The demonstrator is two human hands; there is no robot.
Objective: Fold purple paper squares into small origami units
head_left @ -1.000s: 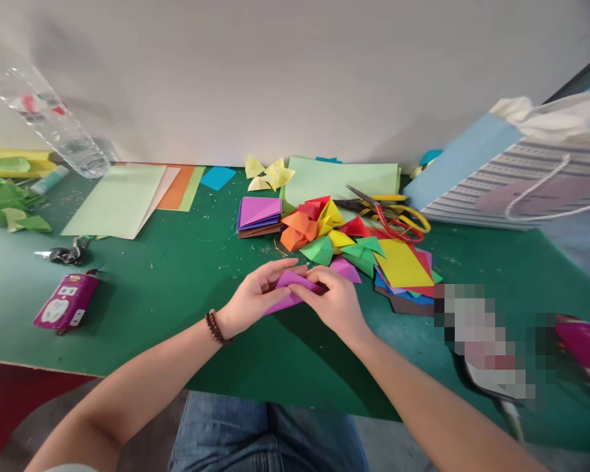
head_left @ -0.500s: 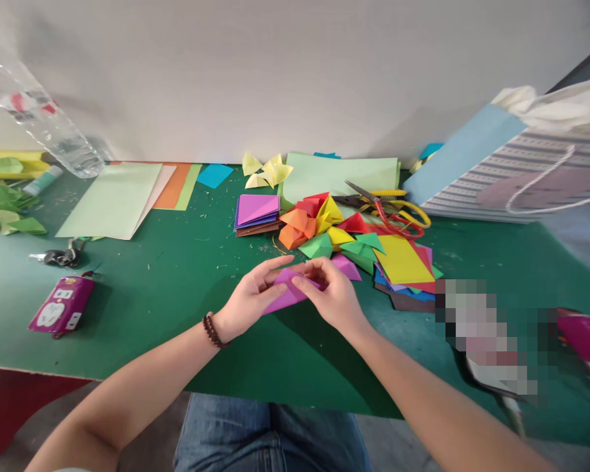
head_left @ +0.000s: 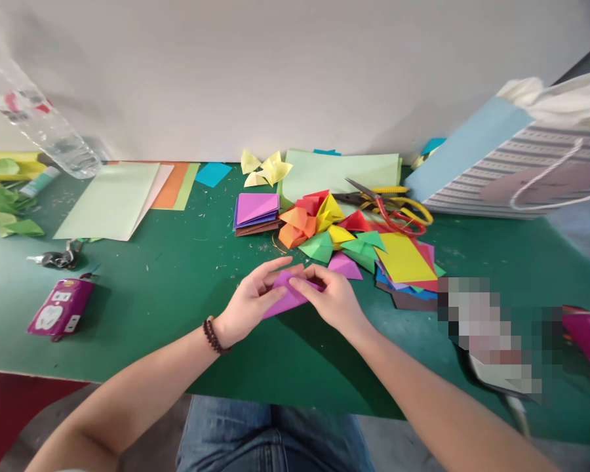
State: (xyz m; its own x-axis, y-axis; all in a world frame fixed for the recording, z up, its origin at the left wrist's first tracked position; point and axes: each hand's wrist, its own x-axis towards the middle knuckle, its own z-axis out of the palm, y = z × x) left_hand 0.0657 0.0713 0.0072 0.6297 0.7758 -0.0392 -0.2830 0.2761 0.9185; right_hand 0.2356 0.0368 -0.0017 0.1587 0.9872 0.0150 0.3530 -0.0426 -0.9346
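Note:
Between my hands is a purple piece of folded paper (head_left: 289,298), held above the green table. My left hand (head_left: 250,298) pinches its left side, thumb on the near face and fingers behind. My right hand (head_left: 335,298) grips the right side, with the thumb pressed on the paper near its top. The fingertips behind the paper are partly hidden. Just past my right hand lies another folded purple piece (head_left: 345,265). Folded green pieces (head_left: 317,247), orange pieces (head_left: 296,227) and yellow pieces (head_left: 329,213) are heaped beyond my hands.
A stack of purple paper squares (head_left: 256,208) lies behind the hands. Scissors (head_left: 388,206) rest by the heap, near yellow paper (head_left: 407,257). A striped paper bag (head_left: 521,164) stands at right. At left are pale green sheets (head_left: 109,200), keys (head_left: 61,257), a magenta pack (head_left: 61,307) and a plastic bottle (head_left: 44,121).
My right thumb has shifted slightly left and up on the purple paper. Both hands keep their hold, and the view has moved a little.

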